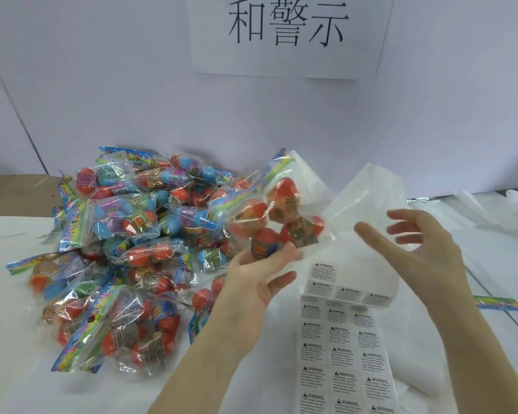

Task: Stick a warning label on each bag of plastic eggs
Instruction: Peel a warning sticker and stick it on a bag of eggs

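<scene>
Your left hand (253, 282) grips a bag of eggs (274, 216) above the label sheet (341, 351); your right hand (425, 249) hovers, fingers (371, 237) released.

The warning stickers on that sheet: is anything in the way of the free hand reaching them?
Nothing visible. The right hand hovers open above the label sheet, whose stickers lie uncovered. The left hand holds the bag of eggs off to the side.
</scene>
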Motion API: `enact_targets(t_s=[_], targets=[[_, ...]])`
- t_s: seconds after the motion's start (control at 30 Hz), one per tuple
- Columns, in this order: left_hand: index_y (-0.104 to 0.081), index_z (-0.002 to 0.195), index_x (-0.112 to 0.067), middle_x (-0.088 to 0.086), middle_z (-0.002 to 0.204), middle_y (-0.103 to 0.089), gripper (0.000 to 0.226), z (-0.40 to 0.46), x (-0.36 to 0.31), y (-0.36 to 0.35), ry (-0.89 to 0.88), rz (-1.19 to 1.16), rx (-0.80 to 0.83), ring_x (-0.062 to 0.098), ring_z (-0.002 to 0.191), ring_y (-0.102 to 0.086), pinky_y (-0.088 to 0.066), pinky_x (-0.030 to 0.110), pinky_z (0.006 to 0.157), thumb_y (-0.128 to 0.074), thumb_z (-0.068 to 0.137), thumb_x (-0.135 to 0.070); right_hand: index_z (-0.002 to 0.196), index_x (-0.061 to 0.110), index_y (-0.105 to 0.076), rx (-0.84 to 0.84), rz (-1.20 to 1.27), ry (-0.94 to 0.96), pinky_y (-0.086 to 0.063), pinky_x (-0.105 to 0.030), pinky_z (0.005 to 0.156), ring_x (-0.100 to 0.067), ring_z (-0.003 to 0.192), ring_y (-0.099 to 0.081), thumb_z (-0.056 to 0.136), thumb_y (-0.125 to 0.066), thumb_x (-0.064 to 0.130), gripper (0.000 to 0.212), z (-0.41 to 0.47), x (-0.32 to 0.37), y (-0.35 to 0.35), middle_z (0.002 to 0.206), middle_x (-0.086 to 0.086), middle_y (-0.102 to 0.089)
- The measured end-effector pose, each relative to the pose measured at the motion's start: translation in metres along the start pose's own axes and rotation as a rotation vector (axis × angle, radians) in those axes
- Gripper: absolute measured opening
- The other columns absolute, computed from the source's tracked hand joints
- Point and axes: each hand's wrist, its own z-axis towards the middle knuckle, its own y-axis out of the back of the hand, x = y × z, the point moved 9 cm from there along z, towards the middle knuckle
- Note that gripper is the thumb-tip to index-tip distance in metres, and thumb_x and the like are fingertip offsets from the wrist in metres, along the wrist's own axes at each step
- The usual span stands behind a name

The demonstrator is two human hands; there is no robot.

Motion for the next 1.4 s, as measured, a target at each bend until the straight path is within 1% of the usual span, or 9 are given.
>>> enact_targets(t_s=[0.13,0.27,0.33,0.4,0.5,0.63,0.73,0.93,1.4], targets=[[-0.073,0.065,-0.017,-0.005,0.068,-0.067,0.014,0.001,0.005,0.001,-0.003,0.009,0.005,0.008,0.062,-0.065,-0.051,0.017,0.060,-0.070,0.055,-0.008,0.135,0.038,-0.029,0.279,-0.337,-0.145,-0.040,-0.034,0.076,-0.015,0.088,-0.058,0.019,-0.068,0.069,0.127,0.001,-0.024,-0.005,0.093,0.007,-0.058],[-0.072,0.079,-0.018,-0.010,0.077,-0.071,0.023,0.001,0.007,0.003,-0.012,0.063,-0.023,0.004,0.079,-0.066,-0.048,0.020,0.079,-0.073,0.056,-0.016,0.134,0.049,-0.024,0.543,-0.279,-0.143,-0.043,-0.027,0.071,-0.016,0.084,-0.065,0.042,-0.092,0.031,0.116,-0.009,-0.030,-0.025,0.086,-0.005,-0.069],[-0.075,0.083,-0.021,-0.011,0.084,-0.071,0.028,0.002,0.010,0.004,0.021,0.122,-0.022,0.006,0.086,-0.064,-0.046,0.024,0.086,-0.081,0.055,-0.019,0.117,0.066,-0.028,0.504,-0.199,-0.043,-0.044,-0.024,0.075,-0.018,0.092,-0.062,0.044,-0.091,0.031,0.103,-0.007,-0.020,-0.028,0.094,-0.009,-0.066],[-0.073,0.099,-0.016,-0.006,0.096,-0.071,0.050,0.002,0.019,0.002,0.099,0.126,0.009,0.011,0.095,-0.063,-0.048,0.023,0.085,-0.087,0.052,-0.027,0.107,0.074,-0.028,0.394,-0.164,0.098,-0.041,-0.024,0.085,-0.008,0.100,-0.053,0.036,-0.082,0.056,0.091,-0.006,-0.002,-0.025,0.107,0.010,-0.055],[-0.068,0.111,-0.008,0.006,0.118,-0.067,0.056,0.002,0.031,-0.004,0.205,0.051,0.072,0.022,0.117,-0.058,-0.042,0.034,0.101,-0.072,0.064,-0.038,0.114,0.067,-0.034,0.148,-0.319,0.335,-0.023,-0.044,0.102,-0.013,0.123,-0.032,0.040,-0.057,0.074,0.078,-0.009,0.024,-0.019,0.130,0.009,-0.040],[-0.072,0.083,-0.013,0.008,0.092,-0.069,0.033,0.000,0.034,-0.014,0.245,-0.079,0.160,0.028,0.116,-0.055,-0.035,0.038,0.108,-0.078,0.062,-0.038,0.099,0.037,-0.071,0.087,-0.387,0.631,-0.022,-0.044,0.088,-0.027,0.119,-0.042,0.067,-0.069,0.054,0.037,-0.028,0.046,-0.038,0.118,0.000,-0.059],[-0.072,0.081,-0.016,0.017,0.106,-0.047,0.030,-0.001,0.030,-0.016,0.240,-0.137,0.179,0.027,0.118,-0.055,-0.034,0.037,0.109,-0.084,0.062,-0.036,0.081,0.028,-0.077,0.050,-0.393,0.782,-0.028,-0.044,0.077,-0.030,0.094,-0.057,0.069,-0.077,0.030,0.012,-0.038,0.055,-0.046,0.092,0.002,-0.066],[-0.068,0.080,-0.015,0.016,0.114,-0.038,0.024,0.000,0.024,-0.015,0.223,-0.210,0.143,0.020,0.098,-0.064,-0.046,0.028,0.090,-0.072,0.066,-0.034,0.076,0.015,-0.076,0.005,-0.354,0.971,-0.044,-0.038,0.059,-0.025,0.065,-0.057,0.075,-0.069,0.025,0.013,-0.054,0.067,-0.050,0.069,0.000,-0.062],[-0.076,0.082,-0.019,0.039,0.128,-0.042,0.025,0.000,0.015,-0.007,0.181,-0.219,0.066,0.036,0.118,-0.057,-0.047,0.033,0.096,-0.072,0.063,-0.034,0.085,0.007,-0.076,0.097,-0.194,0.875,-0.044,-0.025,0.065,-0.008,0.075,-0.050,0.074,-0.067,0.020,0.019,-0.049,0.058,-0.056,0.073,0.000,-0.066]])
